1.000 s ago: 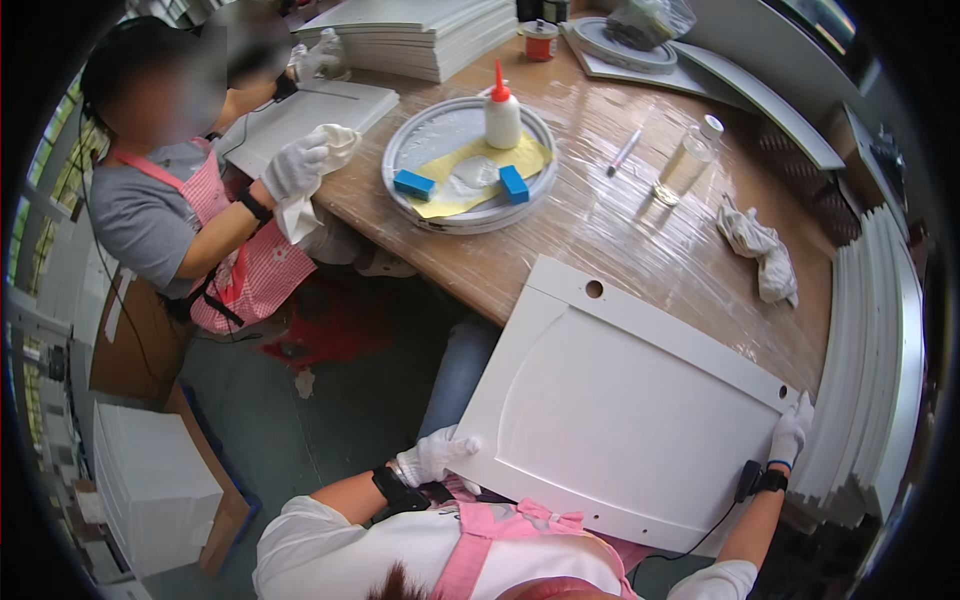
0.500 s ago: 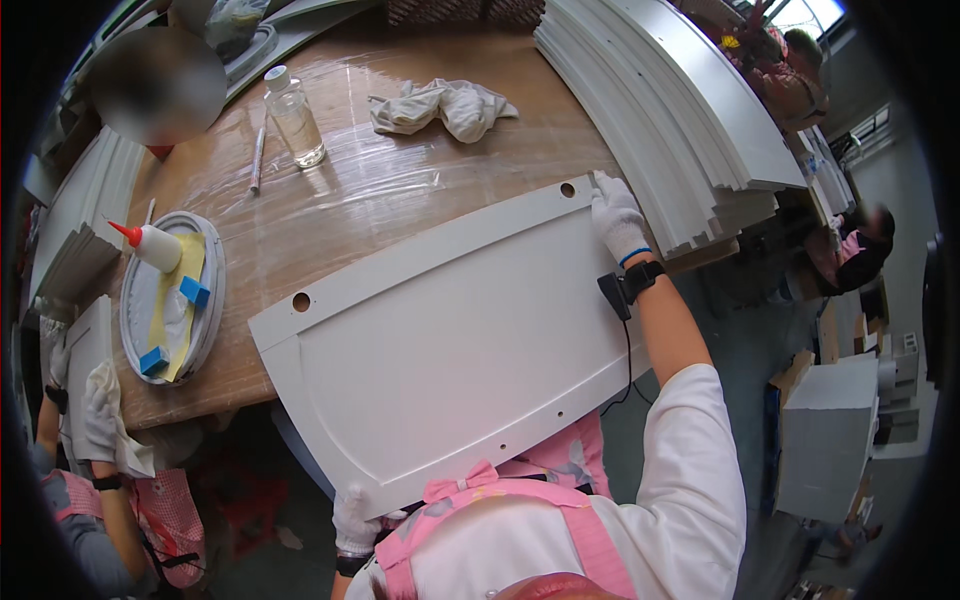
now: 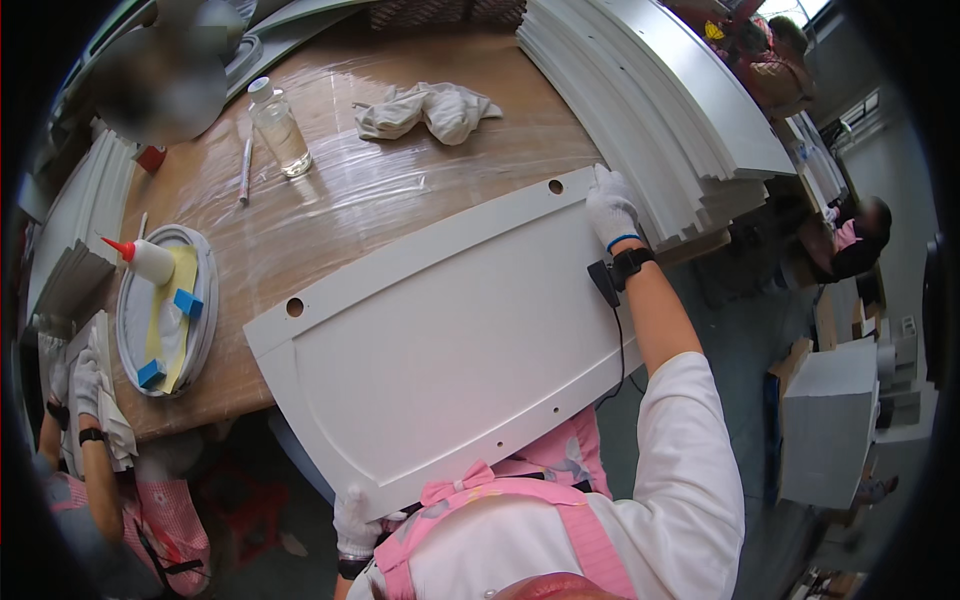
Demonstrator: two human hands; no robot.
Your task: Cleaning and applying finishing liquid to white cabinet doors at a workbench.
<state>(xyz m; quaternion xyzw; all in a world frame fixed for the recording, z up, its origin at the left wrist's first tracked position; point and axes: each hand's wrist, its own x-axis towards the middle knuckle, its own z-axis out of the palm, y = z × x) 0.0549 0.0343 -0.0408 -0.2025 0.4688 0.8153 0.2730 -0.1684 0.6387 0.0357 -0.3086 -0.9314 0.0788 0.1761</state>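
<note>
A large white panel [image 3: 450, 345] lies tilted across the near edge of the table, with a raised border, a recessed middle, round holes and one curved corner. My right hand [image 3: 613, 208], in a white glove, is closed around its far right corner. At the near left corner my left hand [image 3: 355, 522], also gloved, grips the panel's edge by my body; its fingertips are partly hidden. Beyond the panel lie a crumpled white cloth [image 3: 428, 112], a clear bottle [image 3: 281, 130] of pale liquid and a slim pen-like stick [image 3: 245, 172].
At the right stands a stack of white panels [image 3: 640, 110]. On the left, a round lid [image 3: 208, 330] carries a red-tipped glue bottle [image 3: 150, 261], yellow paper and blue blocks. A co-worker's gloved hand [image 3: 87, 385] works with a cloth at lower left. Another stack of panels [image 3: 70, 225] stands behind.
My hands keep their hold on the panel, which barely shifts in view. The co-worker's gloved hand and cloth at lower left have moved up and slightly left.
</note>
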